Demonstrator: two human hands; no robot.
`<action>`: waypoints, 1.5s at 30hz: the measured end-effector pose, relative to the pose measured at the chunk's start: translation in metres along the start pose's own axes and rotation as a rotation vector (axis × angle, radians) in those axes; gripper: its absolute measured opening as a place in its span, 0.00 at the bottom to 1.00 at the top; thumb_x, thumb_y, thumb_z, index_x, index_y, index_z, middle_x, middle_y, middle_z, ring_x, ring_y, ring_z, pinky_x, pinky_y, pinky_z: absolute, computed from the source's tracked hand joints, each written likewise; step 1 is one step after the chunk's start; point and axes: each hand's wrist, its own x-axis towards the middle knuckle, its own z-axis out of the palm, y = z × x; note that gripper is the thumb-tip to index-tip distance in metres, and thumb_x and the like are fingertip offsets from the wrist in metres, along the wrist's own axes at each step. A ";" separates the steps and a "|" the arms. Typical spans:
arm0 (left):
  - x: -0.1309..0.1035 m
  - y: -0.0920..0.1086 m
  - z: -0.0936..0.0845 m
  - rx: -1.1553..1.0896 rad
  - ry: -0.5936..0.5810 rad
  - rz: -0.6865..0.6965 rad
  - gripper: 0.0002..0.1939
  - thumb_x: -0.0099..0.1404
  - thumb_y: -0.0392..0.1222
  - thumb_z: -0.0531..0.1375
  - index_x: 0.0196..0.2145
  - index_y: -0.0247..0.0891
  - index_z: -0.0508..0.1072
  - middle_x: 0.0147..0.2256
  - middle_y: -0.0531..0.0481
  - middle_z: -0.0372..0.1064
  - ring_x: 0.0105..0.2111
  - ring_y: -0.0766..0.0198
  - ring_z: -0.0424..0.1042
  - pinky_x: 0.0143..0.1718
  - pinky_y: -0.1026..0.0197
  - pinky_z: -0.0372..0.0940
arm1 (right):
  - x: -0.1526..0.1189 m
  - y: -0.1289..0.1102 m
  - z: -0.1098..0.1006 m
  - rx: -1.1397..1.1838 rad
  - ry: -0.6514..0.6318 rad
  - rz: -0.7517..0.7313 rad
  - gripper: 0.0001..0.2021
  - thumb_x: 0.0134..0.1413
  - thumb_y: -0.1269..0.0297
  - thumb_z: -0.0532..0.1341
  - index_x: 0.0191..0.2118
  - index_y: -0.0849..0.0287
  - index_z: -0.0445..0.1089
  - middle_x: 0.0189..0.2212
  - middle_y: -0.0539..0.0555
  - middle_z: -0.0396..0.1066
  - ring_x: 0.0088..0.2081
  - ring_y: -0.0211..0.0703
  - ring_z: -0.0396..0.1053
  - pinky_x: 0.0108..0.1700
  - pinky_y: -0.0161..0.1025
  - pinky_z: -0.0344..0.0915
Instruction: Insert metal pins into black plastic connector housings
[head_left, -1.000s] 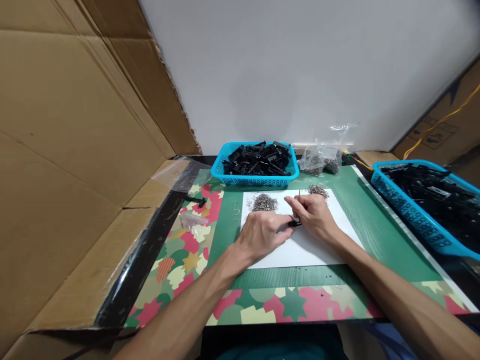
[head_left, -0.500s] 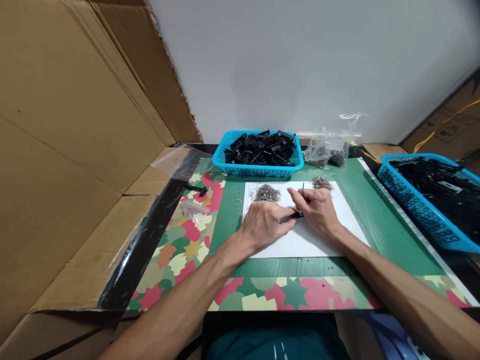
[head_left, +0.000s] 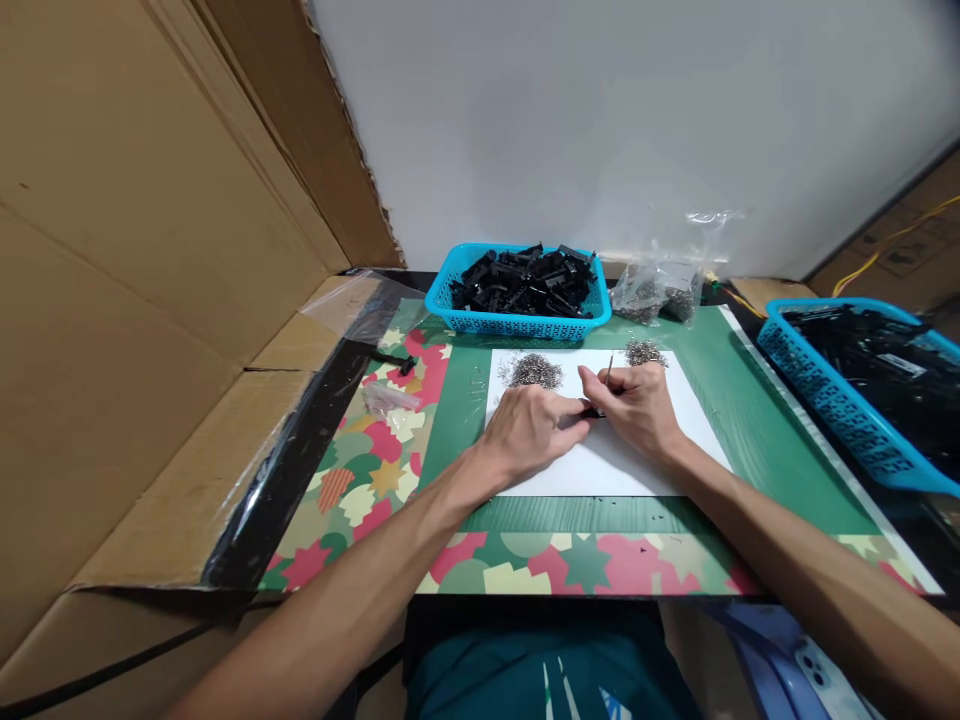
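Observation:
My left hand [head_left: 534,425] is closed on a small black plastic part [head_left: 594,412], pinning it low over the white sheet [head_left: 559,475]. Fingers hide most of that part. Beside it, my right hand [head_left: 637,408] pinches a thin, rod-like tool [head_left: 610,368], which stands nearly upright with its lower end by the black part. Beyond my left hand is a pile of tiny metal pieces [head_left: 536,371]. A smaller metal pile [head_left: 643,353] sits just past my right knuckles.
A blue basket [head_left: 517,325] of black plastic parts stands at the back, with clear bags [head_left: 656,295] of metal pieces beside it. Another blue basket [head_left: 832,425] is at right. On the left lie a black part [head_left: 394,361] and a small plastic bag [head_left: 388,398]. Cardboard [head_left: 150,250] walls the left side.
The whole view has shifted slightly as the head tilted. Both hands stay together over the sheet, and the rod-like tool leans a little more to the right.

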 end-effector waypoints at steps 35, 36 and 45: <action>0.009 -0.005 -0.026 -0.401 0.340 -0.354 0.14 0.74 0.54 0.59 0.41 0.44 0.61 0.33 0.53 0.79 0.25 0.65 0.69 0.27 0.64 0.62 | 0.029 0.050 -0.060 -0.207 0.062 0.414 0.12 0.60 0.55 0.60 0.39 0.56 0.78 0.20 0.48 0.66 0.25 0.44 0.62 0.29 0.37 0.49; 0.009 -0.005 -0.026 -0.424 0.334 -0.357 0.13 0.74 0.54 0.59 0.42 0.44 0.61 0.34 0.53 0.79 0.25 0.65 0.69 0.27 0.64 0.61 | 0.028 0.050 -0.062 -0.236 0.049 0.429 0.12 0.59 0.55 0.62 0.39 0.56 0.79 0.20 0.49 0.66 0.25 0.44 0.63 0.29 0.38 0.49; 0.009 -0.007 -0.019 -0.556 0.258 -0.345 0.12 0.74 0.52 0.60 0.43 0.42 0.67 0.37 0.51 0.76 0.30 0.65 0.69 0.29 0.65 0.65 | 0.048 0.034 -0.049 -0.443 -0.113 0.412 0.12 0.59 0.60 0.66 0.45 0.51 0.84 0.31 0.55 0.80 0.36 0.49 0.75 0.34 0.37 0.54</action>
